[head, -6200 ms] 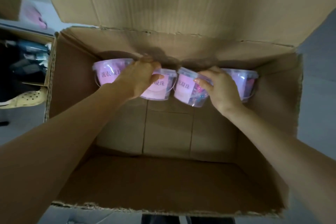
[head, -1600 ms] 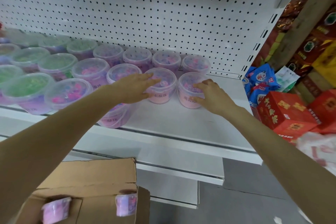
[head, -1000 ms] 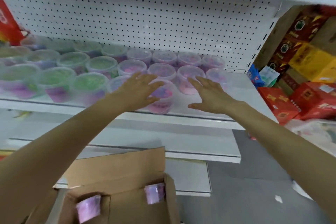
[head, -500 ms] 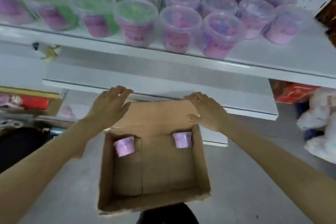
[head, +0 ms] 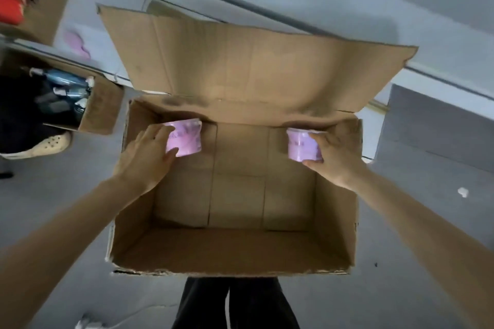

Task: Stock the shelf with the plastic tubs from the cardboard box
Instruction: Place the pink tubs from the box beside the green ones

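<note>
An open cardboard box (head: 240,254) stands on the grey floor below me, its far flap raised. Two pink plastic tubs lie against its far wall. My left hand (head: 145,157) grips the left tub (head: 185,137), thumb under it and fingers over its top. My right hand (head: 338,152) grips the right tub (head: 300,145) from the right side, in the box's far right corner. The rest of the box floor is bare. The shelf's tubs are out of view.
The white base of the shelf unit (head: 294,0) runs across the top. A second carton (head: 99,107) with dark bottles stands at the left, a beige shoe (head: 45,145) beside it. My dark trouser legs (head: 235,302) are just behind the box.
My view has dropped from the shelf to the box. Both hands went from above the flap down into the box and closed round the two tubs.
</note>
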{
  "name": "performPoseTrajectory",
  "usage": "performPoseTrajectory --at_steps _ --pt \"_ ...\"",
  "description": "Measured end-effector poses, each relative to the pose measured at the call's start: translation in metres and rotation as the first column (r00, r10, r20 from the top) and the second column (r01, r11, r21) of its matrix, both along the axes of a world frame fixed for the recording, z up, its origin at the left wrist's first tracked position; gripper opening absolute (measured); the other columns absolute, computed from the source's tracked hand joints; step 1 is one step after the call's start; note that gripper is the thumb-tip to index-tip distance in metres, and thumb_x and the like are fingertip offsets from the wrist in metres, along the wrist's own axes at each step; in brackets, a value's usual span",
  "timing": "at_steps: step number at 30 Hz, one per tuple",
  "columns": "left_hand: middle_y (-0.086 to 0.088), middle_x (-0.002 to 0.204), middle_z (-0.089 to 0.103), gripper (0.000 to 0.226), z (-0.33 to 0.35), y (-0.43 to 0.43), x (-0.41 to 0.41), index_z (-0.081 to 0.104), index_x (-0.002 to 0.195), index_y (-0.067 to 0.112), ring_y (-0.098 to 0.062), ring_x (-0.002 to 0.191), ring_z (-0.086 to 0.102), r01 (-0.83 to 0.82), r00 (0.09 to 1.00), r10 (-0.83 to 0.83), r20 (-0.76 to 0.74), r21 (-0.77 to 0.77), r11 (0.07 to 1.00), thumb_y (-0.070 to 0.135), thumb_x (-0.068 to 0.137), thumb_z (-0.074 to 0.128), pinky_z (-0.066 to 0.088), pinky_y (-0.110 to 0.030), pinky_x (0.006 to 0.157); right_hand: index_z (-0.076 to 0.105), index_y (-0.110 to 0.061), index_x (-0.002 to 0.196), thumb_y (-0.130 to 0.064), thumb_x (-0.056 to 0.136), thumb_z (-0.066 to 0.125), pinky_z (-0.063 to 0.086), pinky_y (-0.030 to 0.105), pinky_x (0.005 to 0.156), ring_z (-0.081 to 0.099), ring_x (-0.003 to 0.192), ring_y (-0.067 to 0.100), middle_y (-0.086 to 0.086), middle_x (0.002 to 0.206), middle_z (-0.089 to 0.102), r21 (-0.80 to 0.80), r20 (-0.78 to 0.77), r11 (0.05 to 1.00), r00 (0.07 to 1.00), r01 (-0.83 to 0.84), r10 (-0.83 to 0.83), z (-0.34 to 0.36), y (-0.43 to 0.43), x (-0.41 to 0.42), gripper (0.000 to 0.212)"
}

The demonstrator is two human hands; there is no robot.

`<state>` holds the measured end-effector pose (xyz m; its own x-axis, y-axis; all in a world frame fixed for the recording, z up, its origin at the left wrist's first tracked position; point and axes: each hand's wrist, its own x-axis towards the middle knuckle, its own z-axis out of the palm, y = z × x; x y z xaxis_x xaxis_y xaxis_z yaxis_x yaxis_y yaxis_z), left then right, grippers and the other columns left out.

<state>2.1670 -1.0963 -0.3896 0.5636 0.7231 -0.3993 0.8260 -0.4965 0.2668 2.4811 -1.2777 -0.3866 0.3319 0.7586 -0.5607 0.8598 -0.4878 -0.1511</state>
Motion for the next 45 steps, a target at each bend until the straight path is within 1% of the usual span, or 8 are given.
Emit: performPoseTrajectory --at_steps 5,9,18,24,28,34,39,45 --pt "-0.018 0.133 0.047 0.049 -0.04 0.004 0.006 0.045 0.132 0.005 -0.039 0.114 0.05 0.001 0.999 0.0 0.053 -0.016 1.0 0.02 0.088 0.058 0.043 -0.047 0.093 0.031 -0.015 0.143 -0.041 0.087 0.056 0.031 0.036 0.108 0.035 0.134 0.026 0.007 0.147 0.037 -0.046 -0.026 0.998 0.999 0.035 -0.036 -0.038 0.003 0.015 0.067" --pt "-0.017 0.137 0.046 0.049 -0.058 0.015 0.014 0.043 0.134 0.004 -0.037 0.121 0.045 -0.046 0.994 0.051 0.095 -0.051 0.998 0.021 0.09 0.057 0.035 -0.04 0.102 0.025 -0.016 0.146 -0.04 0.089 0.055 0.025 0.037 0.112 0.03 0.137 0.026 0.006 0.152 0.029 -0.069 -0.078 0.996 0.995 0.062 -0.068 -0.059 0.006 0.024 0.069" --pt "-0.025 0.111 0.062 0.048 -0.089 0.035 0.029 0.059 0.117 0.004 -0.045 0.099 0.056 -0.038 0.998 0.039 0.044 -0.023 0.999 0.036 0.086 0.042 0.046 -0.05 0.089 0.044 -0.02 0.136 -0.045 0.089 0.052 0.036 0.044 0.103 0.042 0.128 0.031 0.008 0.14 0.048 0.069 0.073 0.997 0.996 0.042 -0.047 -0.093 0.023 0.015 0.054" --pt "-0.017 0.12 0.063 0.032 -0.093 0.046 0.024 0.059 0.122 0.01 -0.036 0.108 0.058 -0.093 0.989 0.106 0.107 -0.121 0.988 0.024 0.094 0.051 0.042 -0.037 0.091 0.055 -0.026 0.124 -0.04 0.088 0.054 0.039 0.042 0.091 0.051 0.116 0.032 0.009 0.126 0.058 0.057 0.124 0.991 0.984 0.119 -0.126 -0.093 0.031 0.016 0.038" --pt "-0.015 0.119 0.064 0.036 -0.095 0.045 0.022 0.06 0.122 0.016 -0.036 0.105 0.059 -0.064 0.994 0.071 0.085 -0.077 0.995 0.035 0.093 0.05 0.044 -0.039 0.088 0.064 -0.02 0.111 -0.035 0.09 0.054 0.044 0.04 0.082 0.059 0.101 0.036 0.016 0.108 0.065 0.07 0.15 0.985 0.974 0.159 -0.168 -0.09 0.029 0.013 0.028" --pt "-0.011 0.116 0.065 0.034 -0.092 0.024 0.03 0.061 0.122 0.027 -0.034 0.104 0.059 0.125 0.992 -0.125 0.011 0.013 0.992 0.039 0.091 0.053 0.043 -0.037 0.084 0.066 -0.025 0.105 -0.032 0.085 0.058 0.041 0.034 0.085 0.058 0.102 0.029 0.005 0.104 0.068 0.057 0.239 0.997 0.971 -0.044 0.029 -0.089 0.023 -0.014 0.022" --pt "-0.008 0.105 0.069 0.046 -0.084 -0.012 0.026 0.059 0.12 0.026 -0.028 0.095 0.065 0.366 0.902 -0.334 -0.273 0.074 0.928 0.052 0.094 0.032 0.041 -0.028 0.07 0.061 -0.03 0.118 -0.043 0.091 0.05 0.042 0.028 0.074 0.062 0.097 0.025 0.005 0.106 0.069 0.008 0.112 0.999 0.993 0.038 -0.039 -0.079 0.001 -0.036 0.032" --pt "-0.002 0.101 0.07 0.041 -0.044 -0.057 0.023 0.058 0.116 0.024 -0.023 0.089 0.067 0.419 0.902 -0.415 -0.117 0.009 0.908 0.049 0.095 0.034 0.047 -0.027 0.067 0.061 -0.028 0.12 -0.038 0.093 0.049 0.037 0.022 0.061 0.063 0.095 0.018 -0.001 0.109 0.069 0.027 -0.183 0.936 0.922 0.35 -0.34 -0.035 -0.032 -0.051 0.031"
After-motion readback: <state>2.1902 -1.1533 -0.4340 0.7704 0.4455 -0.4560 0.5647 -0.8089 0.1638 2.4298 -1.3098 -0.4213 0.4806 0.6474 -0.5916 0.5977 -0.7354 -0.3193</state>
